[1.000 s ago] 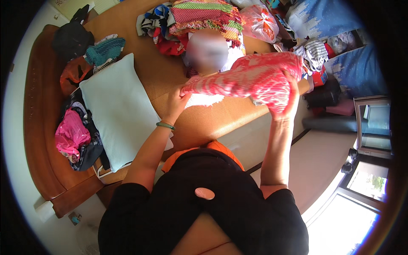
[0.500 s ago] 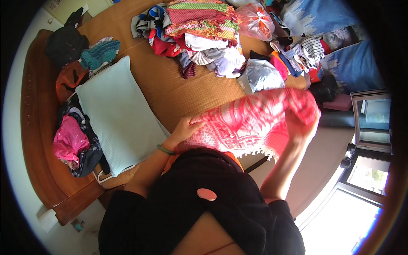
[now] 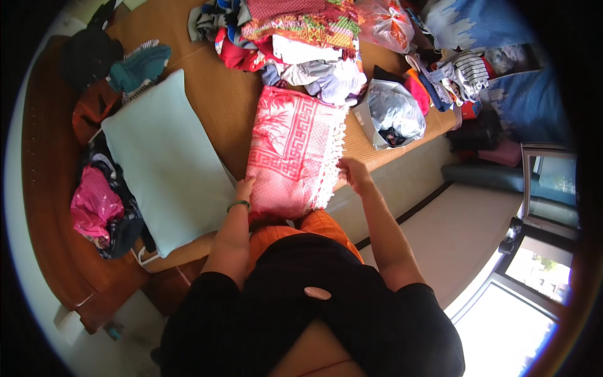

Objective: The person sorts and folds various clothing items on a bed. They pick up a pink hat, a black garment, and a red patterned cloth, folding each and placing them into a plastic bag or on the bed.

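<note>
A red and pale pink patterned shawl (image 3: 292, 141) lies folded into a rectangle on the bed in front of me, its white fringe along the right side. My left hand (image 3: 244, 188) is closed on the shawl's left edge near the corner closest to me; a green band circles that wrist. On the other side, my right hand (image 3: 355, 175) pinches the fringed edge. The shawl's far end touches a heap of clothes (image 3: 314, 69), and its near end reaches my orange trousers (image 3: 333, 229).
A pale blue pillow (image 3: 169, 163) lies to the left, beside a pink plastic bag (image 3: 97, 201) and a teal knitted item (image 3: 139, 68). Toward the right are a white bag (image 3: 394, 110), more folded clothes (image 3: 461, 75) and the bed's edge. A wooden headboard (image 3: 47, 207) runs along the left.
The shawl, held up and blurred to the right before, now lies flat on the bed. My right hand has moved left and away from me to its fringe; my left hand has shifted slightly left.
</note>
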Tool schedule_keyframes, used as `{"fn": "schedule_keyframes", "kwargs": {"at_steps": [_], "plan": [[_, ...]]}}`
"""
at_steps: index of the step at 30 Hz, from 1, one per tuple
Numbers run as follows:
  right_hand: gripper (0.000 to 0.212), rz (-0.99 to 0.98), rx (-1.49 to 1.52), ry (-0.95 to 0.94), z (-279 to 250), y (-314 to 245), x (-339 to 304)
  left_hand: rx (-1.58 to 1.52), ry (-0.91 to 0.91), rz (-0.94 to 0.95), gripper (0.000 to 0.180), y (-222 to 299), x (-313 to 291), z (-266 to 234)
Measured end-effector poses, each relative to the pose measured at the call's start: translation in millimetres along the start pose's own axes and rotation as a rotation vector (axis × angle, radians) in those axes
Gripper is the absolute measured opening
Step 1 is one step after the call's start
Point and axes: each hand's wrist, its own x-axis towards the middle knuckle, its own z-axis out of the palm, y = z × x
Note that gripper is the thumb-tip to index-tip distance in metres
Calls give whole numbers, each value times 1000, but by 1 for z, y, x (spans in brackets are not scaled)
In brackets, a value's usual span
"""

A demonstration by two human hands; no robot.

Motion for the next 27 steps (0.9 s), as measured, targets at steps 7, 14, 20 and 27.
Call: {"fn": "schedule_keyframes", "kwargs": {"at_steps": [7,14,20,27], "plan": [[26,262,-589,34,-51,132,2,-178,-131,9,40,-5,-49,-1],[73,-3,-828,235,-44,216,64,-351,-224,-181,35,30,-79,-2],[81,297,-210,107,-39,265,63,-674,-400,-390,40,103,-113,9],[66,209,1021,-7,32,228,53,-816,-449,-387,41,120,-119,17]]}}
